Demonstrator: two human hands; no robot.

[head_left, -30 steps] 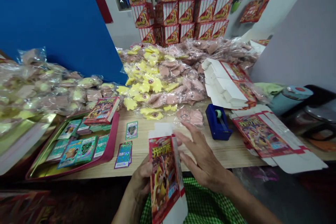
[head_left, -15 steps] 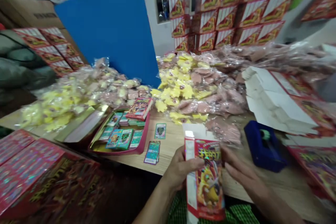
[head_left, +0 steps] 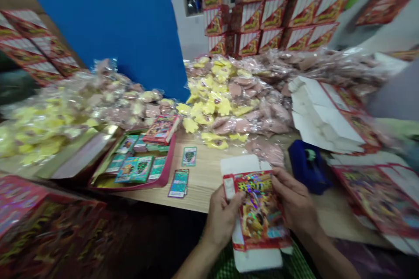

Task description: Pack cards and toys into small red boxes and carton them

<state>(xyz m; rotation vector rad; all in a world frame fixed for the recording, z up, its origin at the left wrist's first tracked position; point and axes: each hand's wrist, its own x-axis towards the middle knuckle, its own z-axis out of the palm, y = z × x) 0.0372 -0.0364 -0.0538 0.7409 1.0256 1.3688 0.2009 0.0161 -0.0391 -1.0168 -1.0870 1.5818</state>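
Between the left hand [head_left: 222, 216] and the right hand [head_left: 296, 202], at the table's near edge, a red printed box [head_left: 257, 213] is held, its white end flaps spread above and below the picture panel. Its left side is pinched by the left hand, thumb laid across the front; its upper right edge is gripped by the right hand. The fingers behind the box are hidden.

Below, part of a green checked cloth [head_left: 301, 261] is seen. Just beyond the right hand a blue tape dispenser [head_left: 307, 168] is set on the pale wooden table [head_left: 206, 174]. Farther right, opened-out cartons [head_left: 322, 113] are piled. To the left, a small card pile [head_left: 178, 183] and a single card [head_left: 189, 157] are laid beside a pink-rimmed tin [head_left: 169, 165], filled with card packs [head_left: 142, 169]. Behind these, yellow shapes [head_left: 204, 107] in clear plastic are heaped, backed by stacked red boxes [head_left: 252, 17] and a blue panel [head_left: 108, 22].
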